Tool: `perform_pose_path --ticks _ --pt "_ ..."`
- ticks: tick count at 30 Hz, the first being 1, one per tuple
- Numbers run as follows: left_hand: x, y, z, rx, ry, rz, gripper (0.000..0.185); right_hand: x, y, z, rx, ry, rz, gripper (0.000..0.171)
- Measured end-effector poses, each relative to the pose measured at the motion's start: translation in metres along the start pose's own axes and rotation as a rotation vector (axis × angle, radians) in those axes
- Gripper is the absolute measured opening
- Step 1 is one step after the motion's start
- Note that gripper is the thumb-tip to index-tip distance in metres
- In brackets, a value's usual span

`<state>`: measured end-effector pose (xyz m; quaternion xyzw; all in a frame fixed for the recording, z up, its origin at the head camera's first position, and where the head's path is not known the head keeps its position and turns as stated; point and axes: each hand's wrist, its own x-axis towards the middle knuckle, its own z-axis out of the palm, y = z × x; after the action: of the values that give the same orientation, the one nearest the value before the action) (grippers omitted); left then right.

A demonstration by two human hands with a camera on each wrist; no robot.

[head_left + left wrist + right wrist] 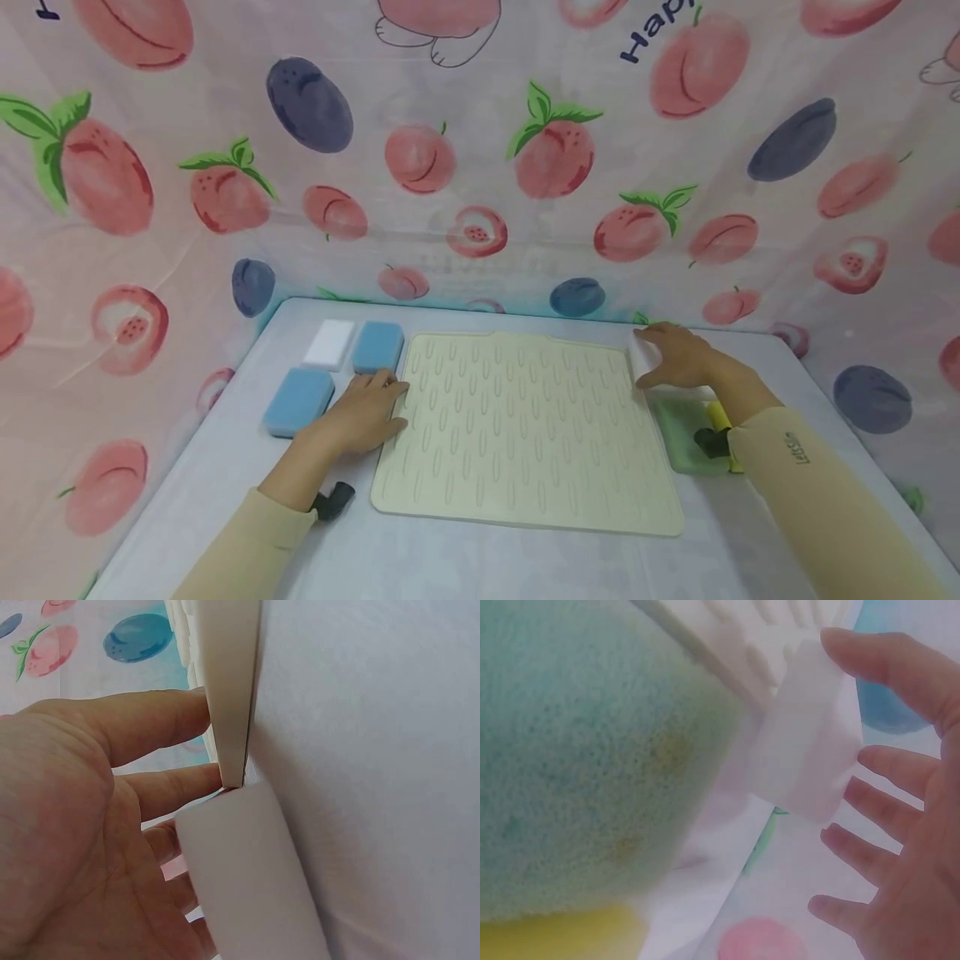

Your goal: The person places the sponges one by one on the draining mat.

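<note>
A cream ridged mat (525, 425) lies flat in the middle of the table. My left hand (367, 412) is at its left edge, thumb and forefinger reaching the mat's side in the left wrist view. Near those fingertips are a blue sponge (378, 346) and, in the left wrist view, a pale block (240, 862). At the mat's far right edge my right hand (678, 358) touches a white sponge block (802, 750). Its thumb is at one end of the block and its fingers, spread and fairly straight, lie along the side.
Another blue sponge (300, 402) and a white block (328, 344) lie on the left. Right of the mat are a green sponge (681, 437) and a yellow piece (717, 415), partly behind the right wrist. A fruit-print curtain (472, 167) hangs behind the table (465, 567).
</note>
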<state>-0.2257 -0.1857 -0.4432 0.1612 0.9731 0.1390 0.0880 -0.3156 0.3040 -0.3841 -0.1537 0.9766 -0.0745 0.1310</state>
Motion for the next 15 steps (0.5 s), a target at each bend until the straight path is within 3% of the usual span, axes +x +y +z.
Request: perform_pose_path --ticks 15 --pt "0.000 0.001 -0.002 0.005 -0.008 -0.004 0.059 0.004 -0.011 0.005 -0.025 -0.014 0.002 0.100"
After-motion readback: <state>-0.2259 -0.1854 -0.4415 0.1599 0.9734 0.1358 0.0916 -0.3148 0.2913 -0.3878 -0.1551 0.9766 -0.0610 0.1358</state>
